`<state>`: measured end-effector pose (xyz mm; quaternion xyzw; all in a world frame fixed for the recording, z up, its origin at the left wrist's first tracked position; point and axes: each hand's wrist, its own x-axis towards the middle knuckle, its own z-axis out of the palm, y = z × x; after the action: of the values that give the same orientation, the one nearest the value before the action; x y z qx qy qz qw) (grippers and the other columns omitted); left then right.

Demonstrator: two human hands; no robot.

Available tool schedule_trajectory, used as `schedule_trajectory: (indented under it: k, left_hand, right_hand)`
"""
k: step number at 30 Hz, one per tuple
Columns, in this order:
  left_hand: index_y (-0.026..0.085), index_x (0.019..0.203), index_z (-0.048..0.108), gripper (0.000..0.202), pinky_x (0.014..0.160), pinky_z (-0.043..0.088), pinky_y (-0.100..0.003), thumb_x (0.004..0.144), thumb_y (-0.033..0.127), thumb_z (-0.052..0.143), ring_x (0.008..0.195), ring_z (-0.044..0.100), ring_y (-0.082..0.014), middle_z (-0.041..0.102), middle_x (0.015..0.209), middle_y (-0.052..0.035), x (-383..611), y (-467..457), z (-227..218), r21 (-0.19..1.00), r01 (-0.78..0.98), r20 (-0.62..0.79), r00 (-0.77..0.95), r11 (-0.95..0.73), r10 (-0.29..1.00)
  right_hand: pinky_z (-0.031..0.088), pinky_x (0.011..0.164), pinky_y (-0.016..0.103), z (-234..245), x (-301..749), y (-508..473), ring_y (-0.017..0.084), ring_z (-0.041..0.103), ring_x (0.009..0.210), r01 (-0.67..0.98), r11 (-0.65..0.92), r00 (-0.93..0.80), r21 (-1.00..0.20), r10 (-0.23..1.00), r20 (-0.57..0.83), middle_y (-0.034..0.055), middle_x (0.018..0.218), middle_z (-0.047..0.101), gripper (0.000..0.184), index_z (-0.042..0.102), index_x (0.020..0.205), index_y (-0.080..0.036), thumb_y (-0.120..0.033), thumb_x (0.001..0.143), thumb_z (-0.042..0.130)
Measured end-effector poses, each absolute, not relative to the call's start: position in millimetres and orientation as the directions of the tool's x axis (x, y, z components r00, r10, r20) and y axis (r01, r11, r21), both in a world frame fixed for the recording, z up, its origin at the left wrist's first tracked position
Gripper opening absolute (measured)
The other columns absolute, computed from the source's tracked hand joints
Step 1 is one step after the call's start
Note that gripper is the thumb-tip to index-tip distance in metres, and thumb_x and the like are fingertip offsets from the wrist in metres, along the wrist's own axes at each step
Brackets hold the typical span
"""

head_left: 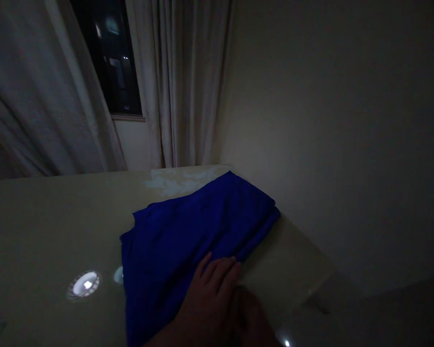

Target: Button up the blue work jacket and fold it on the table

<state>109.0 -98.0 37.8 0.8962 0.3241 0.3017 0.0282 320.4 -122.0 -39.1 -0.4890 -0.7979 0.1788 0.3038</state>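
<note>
A folded deep blue cloth (195, 226) lies on a glossy pale table (43, 217), reaching toward its far right corner. My left hand (210, 296) rests flat on the near right part of the cloth, fingers stretched out and close together, near the cloth's right edge. Just right of it is a darker shape that looks like my right hand (255, 318), low on the table beside the cloth's edge. Its fingers are lost in the dim light. Neither hand visibly holds anything.
The room is dim. Round ceiling-light reflections (84, 284) shine on the tabletop left of the cloth. Pale curtains (181, 82) and a dark window (112, 58) stand behind the table. A bare wall (329, 120) runs along the table's right side.
</note>
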Motion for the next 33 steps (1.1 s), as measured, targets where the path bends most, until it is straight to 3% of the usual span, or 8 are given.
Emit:
schedule_trajectory:
  k: [3,5,9,16,21,25,30,33]
  left_hand:
    - [0.029,0.166,0.029,0.083,0.124,0.018,-0.076,0.093,0.034,0.067,0.154,0.035,-0.0404,0.036,0.17,-0.0145,92.6,-93.3,15.8,0.105,0.743,0.453,0.556,-0.661,0.697]
    - [0.035,0.168,0.023,0.097,0.119,0.017,-0.083,0.086,0.038,0.075,0.157,0.024,-0.0484,0.023,0.174,-0.0167,85.1,-86.6,4.5,0.066,0.816,0.387,0.51,-0.575,0.768]
    - [0.039,0.168,0.021,0.104,0.119,0.026,-0.078,0.083,0.031,0.081,0.157,0.024,-0.0493,0.023,0.174,-0.0181,71.7,-61.4,-0.5,0.048,0.868,0.262,0.466,-0.494,0.845]
    - [0.034,0.168,0.026,0.09,0.12,0.025,-0.078,0.09,0.016,0.067,0.155,0.029,-0.0478,0.03,0.172,-0.0157,-45.7,2.6,14.8,-0.067,0.939,0.212,0.345,-0.339,0.914]
    - [0.029,0.159,0.048,0.069,0.115,0.026,-0.081,0.095,0.004,0.038,0.151,0.038,-0.0467,0.04,0.167,-0.0152,-187.1,36.6,36.5,-0.146,0.988,0.135,-0.034,0.053,0.99]
    - [0.016,0.16,0.045,0.066,0.109,0.036,-0.077,0.096,0.008,0.035,0.146,0.043,-0.0496,0.046,0.161,-0.0249,-263.3,51.7,43.5,-0.107,0.915,0.143,-0.374,0.39,0.916]
    - [-0.009,0.153,0.042,0.064,0.104,0.049,-0.062,0.093,0.014,0.037,0.14,0.048,-0.048,0.044,0.156,-0.0375,-288.1,62.7,35.7,-0.005,0.84,0.195,-0.532,0.543,0.824]
    - [-0.007,0.158,0.034,0.07,0.112,0.043,-0.062,0.093,0.019,0.04,0.148,0.041,-0.0448,0.037,0.163,-0.034,-277.6,70.5,37.5,0.01,0.881,0.328,-0.45,0.473,0.831]
  right_hand:
    - [0.055,0.101,0.052,-3.3,378.0,-73.3,0.031,0.067,0.114,0.769,0.344,-0.004,-0.539,0.846,0.533,0.0137,0.12,0.072,0.034,0.069,0.123,-0.026,-0.047,0.101,0.057]
    - [0.047,0.112,0.059,15.1,422.9,-17.0,0.038,0.057,0.132,0.842,0.229,0.15,-0.489,0.77,0.62,0.019,0.139,0.063,0.063,0.064,0.133,-0.021,-0.065,0.089,0.064]
    - [0.044,0.115,0.061,12.5,472.1,85.6,0.042,0.056,0.138,0.845,-0.022,0.259,-0.535,0.891,0.373,0.0213,0.149,0.059,0.087,0.06,0.142,-0.019,-0.078,0.078,0.06]
    - [0.049,0.111,0.052,-6.5,366.8,162.9,0.039,0.066,0.128,0.873,0.057,0.033,-0.484,0.984,0.175,0.0213,0.14,0.067,0.074,0.062,0.141,-0.016,-0.069,0.09,0.052]
    - [0.046,0.109,0.046,15.5,182.4,197.5,0.036,0.065,0.128,0.884,0.176,-0.123,-0.434,0.981,0.148,0.0206,0.137,0.069,0.064,0.056,0.145,-0.016,-0.061,0.1,0.052]
    - [0.039,0.113,0.052,15.7,31.8,209.5,0.039,0.055,0.137,0.835,0.284,-0.252,-0.472,0.959,0.133,0.0276,0.145,0.06,0.076,0.048,0.151,-0.009,-0.066,0.101,0.052]
    - [0.035,0.121,0.049,17.5,-48.4,213.3,0.035,0.048,0.146,0.514,0.448,-0.603,-0.731,0.795,0.064,0.0195,0.162,0.047,0.1,0.031,0.165,-0.017,-0.066,0.088,0.073]
    - [0.037,0.123,0.044,24.4,-10.1,202.2,0.029,0.046,0.15,0.252,0.493,-0.774,-0.833,0.62,0.133,0.0147,0.168,0.039,0.106,0.022,0.17,-0.022,-0.065,0.088,0.074]
